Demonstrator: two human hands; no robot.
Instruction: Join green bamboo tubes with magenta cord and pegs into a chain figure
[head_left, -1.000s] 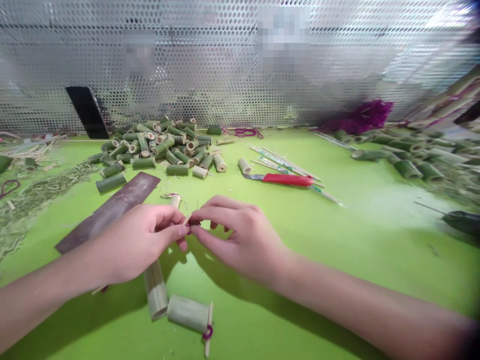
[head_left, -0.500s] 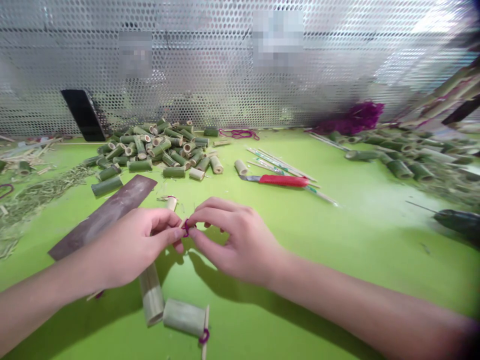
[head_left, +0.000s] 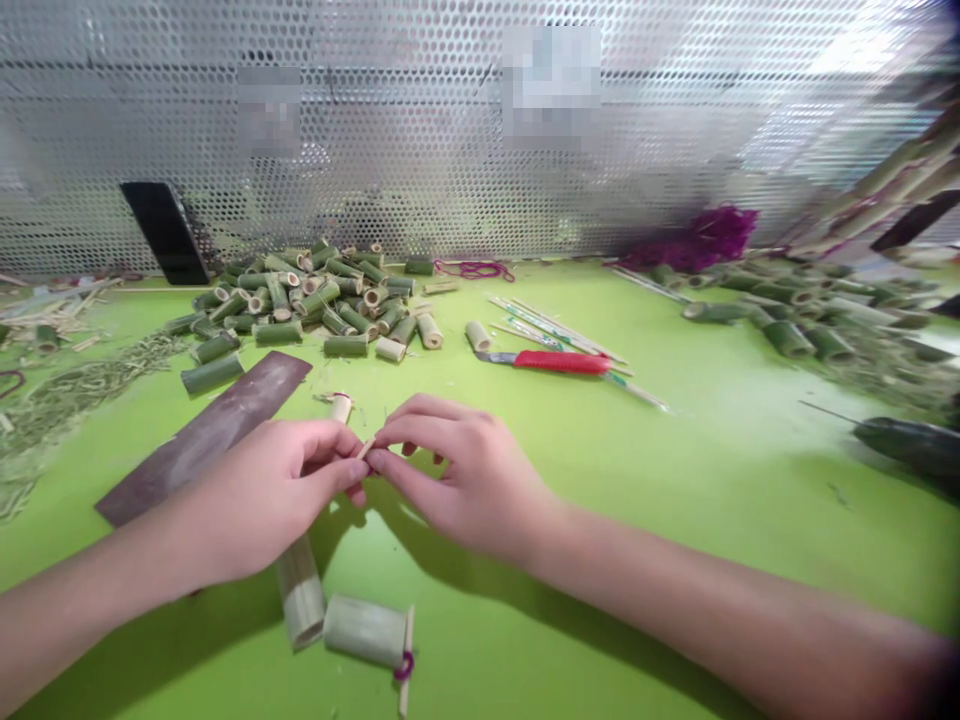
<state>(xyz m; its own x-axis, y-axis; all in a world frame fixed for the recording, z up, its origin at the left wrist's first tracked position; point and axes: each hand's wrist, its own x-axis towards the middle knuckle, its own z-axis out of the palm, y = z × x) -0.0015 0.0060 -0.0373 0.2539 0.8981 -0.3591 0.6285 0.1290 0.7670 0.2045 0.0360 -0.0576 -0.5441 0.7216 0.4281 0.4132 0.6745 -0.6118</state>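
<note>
Between my fingertips is a thin bamboo stick (head_left: 367, 447) with a bit of purple cord at it, mostly covered by the fingers. My left hand (head_left: 289, 490) pinches the stick from the left. From the right, my right hand (head_left: 469, 475) closes thumb and index finger on the purple cord. Below them lie a pale bamboo tube (head_left: 301, 595), partly under my left hand, and a shorter bamboo piece (head_left: 365, 628). A stick with a purple cord loop (head_left: 404, 666) rests against that piece's right end. Just behind my left hand is a small bamboo piece (head_left: 340, 407) with purple cord at its top.
Left of my hands lies a brown sandpaper strip (head_left: 217, 430). Beyond it are a heap of cut bamboo tubes (head_left: 322, 295) and a leaning black phone (head_left: 166, 232). A red-handled knife (head_left: 562, 362) lies by thin sticks (head_left: 559, 330). A dark-handled pointed tool (head_left: 907, 442) is at right.
My right fingertips have drawn in slightly toward the left ones, covering more of the purple cord. The whole view has shifted a little.
</note>
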